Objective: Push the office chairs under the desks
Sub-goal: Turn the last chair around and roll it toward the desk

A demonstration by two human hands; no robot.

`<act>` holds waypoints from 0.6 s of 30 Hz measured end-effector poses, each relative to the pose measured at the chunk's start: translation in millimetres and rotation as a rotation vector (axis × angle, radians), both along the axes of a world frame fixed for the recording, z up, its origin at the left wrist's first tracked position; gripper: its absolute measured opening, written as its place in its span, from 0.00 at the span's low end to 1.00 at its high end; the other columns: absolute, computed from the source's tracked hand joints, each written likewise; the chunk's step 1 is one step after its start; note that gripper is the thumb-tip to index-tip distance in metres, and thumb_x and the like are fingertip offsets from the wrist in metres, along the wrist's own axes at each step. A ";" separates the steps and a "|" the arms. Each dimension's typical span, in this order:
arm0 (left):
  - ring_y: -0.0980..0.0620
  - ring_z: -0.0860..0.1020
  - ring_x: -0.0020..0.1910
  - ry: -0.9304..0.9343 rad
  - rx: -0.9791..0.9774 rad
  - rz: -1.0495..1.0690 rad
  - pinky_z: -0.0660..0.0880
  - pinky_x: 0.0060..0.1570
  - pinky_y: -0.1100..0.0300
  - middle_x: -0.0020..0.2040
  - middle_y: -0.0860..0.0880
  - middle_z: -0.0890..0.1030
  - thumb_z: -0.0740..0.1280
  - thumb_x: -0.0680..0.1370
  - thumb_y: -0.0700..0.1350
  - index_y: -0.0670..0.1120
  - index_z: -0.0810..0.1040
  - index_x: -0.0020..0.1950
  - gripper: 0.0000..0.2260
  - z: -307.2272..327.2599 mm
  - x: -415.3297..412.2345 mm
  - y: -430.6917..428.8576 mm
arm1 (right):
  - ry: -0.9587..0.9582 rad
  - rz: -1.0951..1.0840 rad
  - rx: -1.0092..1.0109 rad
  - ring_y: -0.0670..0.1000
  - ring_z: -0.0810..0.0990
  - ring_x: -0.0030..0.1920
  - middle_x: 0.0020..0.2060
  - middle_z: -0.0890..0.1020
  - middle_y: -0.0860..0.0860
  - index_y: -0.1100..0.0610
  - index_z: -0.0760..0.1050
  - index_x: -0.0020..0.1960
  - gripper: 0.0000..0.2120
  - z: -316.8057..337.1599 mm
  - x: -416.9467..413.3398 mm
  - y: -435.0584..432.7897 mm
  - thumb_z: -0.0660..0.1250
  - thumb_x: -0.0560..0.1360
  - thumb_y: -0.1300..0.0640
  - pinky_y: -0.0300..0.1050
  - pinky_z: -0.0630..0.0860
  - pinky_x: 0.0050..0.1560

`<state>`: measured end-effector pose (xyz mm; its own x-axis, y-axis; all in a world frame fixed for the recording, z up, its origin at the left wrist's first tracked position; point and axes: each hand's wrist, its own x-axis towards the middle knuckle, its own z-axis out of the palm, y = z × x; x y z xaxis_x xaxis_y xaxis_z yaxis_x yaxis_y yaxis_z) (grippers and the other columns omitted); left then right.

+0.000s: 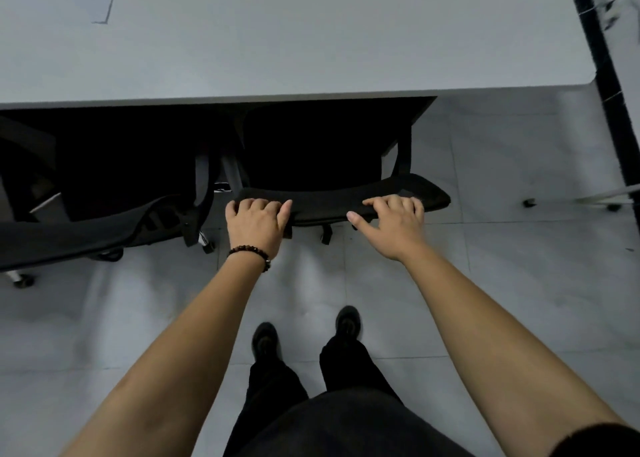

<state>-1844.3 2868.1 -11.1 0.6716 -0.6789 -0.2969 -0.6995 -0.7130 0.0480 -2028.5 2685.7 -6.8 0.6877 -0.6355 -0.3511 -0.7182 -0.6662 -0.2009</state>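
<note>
A black mesh office chair (pixel 332 196) stands in front of me, its seat tucked under the white desk (pixel 294 40) and only the top of its backrest showing past the desk edge. My left hand (pixel 256 221) grips the left end of the backrest top, fingers curled over it. My right hand (pixel 391 221) lies on the right part of the backrest top, its fingers curled over the rim and the thumb stretched out to the left. A second black office chair (pixel 97 228) stands to the left, its backrest also sticking out from under the desk.
Grey tiled floor (pixel 519 283) spreads around my feet (pixel 304 335). A black post (pixel 609 85) runs down the right side past the desk corner. Castors (pixel 530 203) of another piece of furniture show at the far right.
</note>
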 end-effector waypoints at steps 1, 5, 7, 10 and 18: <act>0.45 0.72 0.62 0.002 -0.048 0.040 0.57 0.67 0.45 0.58 0.51 0.80 0.46 0.81 0.59 0.54 0.78 0.60 0.23 -0.2 -2.8 2.3 | -0.028 0.006 0.015 0.54 0.66 0.69 0.65 0.74 0.52 0.45 0.70 0.69 0.36 0.8 -3.3 0.8 0.46 0.73 0.25 0.54 0.51 0.72; 0.47 0.71 0.62 0.029 -0.107 0.008 0.56 0.65 0.47 0.59 0.52 0.79 0.46 0.78 0.66 0.56 0.79 0.59 0.27 -1.6 -1.2 17.5 | -0.105 0.051 0.036 0.52 0.64 0.71 0.69 0.72 0.52 0.48 0.69 0.71 0.36 -1.6 -26.4 -1.7 0.47 0.74 0.26 0.52 0.51 0.72; 0.48 0.70 0.63 0.049 -0.085 -0.009 0.55 0.65 0.48 0.60 0.51 0.78 0.47 0.77 0.68 0.56 0.78 0.60 0.27 -0.5 -1.3 20.5 | -0.074 0.014 0.008 0.53 0.62 0.73 0.70 0.70 0.53 0.46 0.69 0.70 0.37 -2.8 -37.5 -4.1 0.48 0.73 0.24 0.54 0.49 0.74; 0.48 0.70 0.62 0.035 -0.052 -0.027 0.55 0.64 0.48 0.59 0.52 0.78 0.46 0.76 0.69 0.56 0.77 0.61 0.29 1.2 -4.2 18.5 | -0.028 -0.012 0.013 0.54 0.61 0.73 0.71 0.69 0.53 0.45 0.69 0.69 0.38 -2.5 -40.9 -5.9 0.47 0.71 0.22 0.56 0.45 0.76; 0.48 0.70 0.61 0.029 -0.010 -0.017 0.58 0.65 0.46 0.59 0.53 0.77 0.42 0.75 0.70 0.58 0.77 0.61 0.31 1.8 -2.0 16.5 | 0.002 -0.020 0.010 0.55 0.59 0.73 0.70 0.68 0.54 0.46 0.68 0.70 0.39 -3.4 -32.5 -7.6 0.47 0.70 0.23 0.56 0.42 0.75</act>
<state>-1846.3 2884.6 -9.3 0.6511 -0.6934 -0.3087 -0.7099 -0.7002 0.0756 -2061.1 2678.1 -10.3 0.6741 -0.6455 -0.3591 -0.7318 -0.6496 -0.2062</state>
